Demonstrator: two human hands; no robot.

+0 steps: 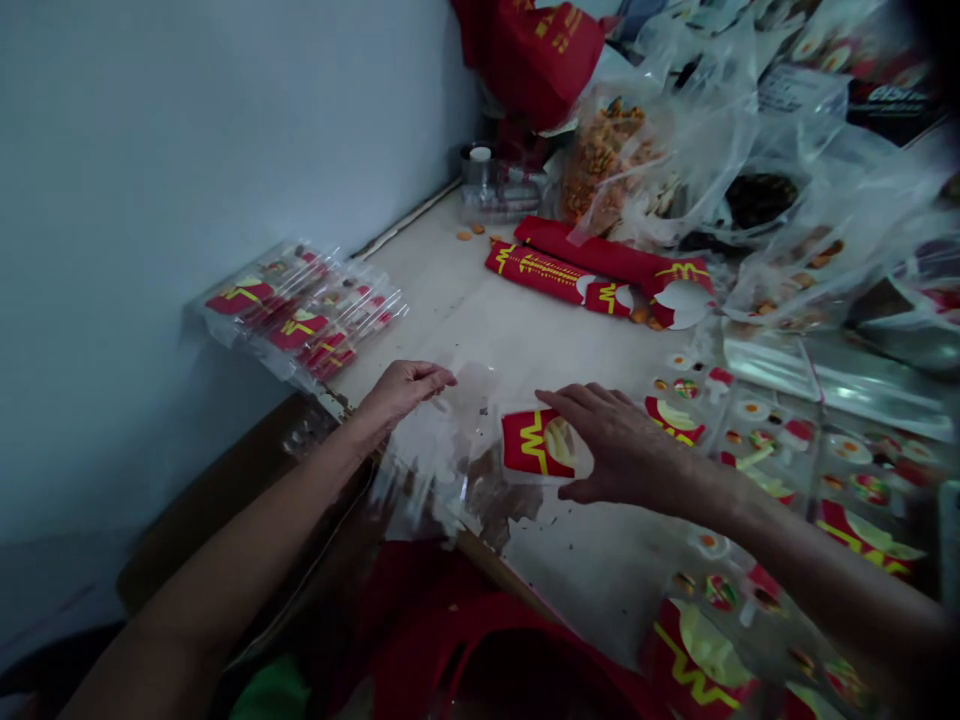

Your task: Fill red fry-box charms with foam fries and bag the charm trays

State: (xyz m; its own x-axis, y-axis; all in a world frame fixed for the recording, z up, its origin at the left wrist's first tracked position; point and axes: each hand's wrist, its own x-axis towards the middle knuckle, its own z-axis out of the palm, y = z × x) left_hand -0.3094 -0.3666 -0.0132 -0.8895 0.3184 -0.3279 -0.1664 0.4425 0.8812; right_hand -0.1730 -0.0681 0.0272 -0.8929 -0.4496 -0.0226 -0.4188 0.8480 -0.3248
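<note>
My right hand (611,440) grips a flat red fries-box piece (529,443) with a yellow zigzag and pictured fries, thumb below and fingers above. My left hand (405,395) is closed in a pinch near the table edge, at the upper edge of a clear plastic bag (431,455). Glare and blur on the bag hide exactly where the fingertips meet it. The bag reaches toward the fries-box piece; whether that piece lies inside it I cannot tell. Right of my right hand, clear sheets with fries, egg and small food pictures (757,450) lie in rows.
Filled clear packets (300,310) are stacked at the left table edge by the wall. Red fries-box stacks (600,275) lie farther back. Behind them are plastic bags of small orange pieces (611,155), a clear bottle (480,175) and a red bag (532,60). Red cloth (465,640) hangs below the near edge.
</note>
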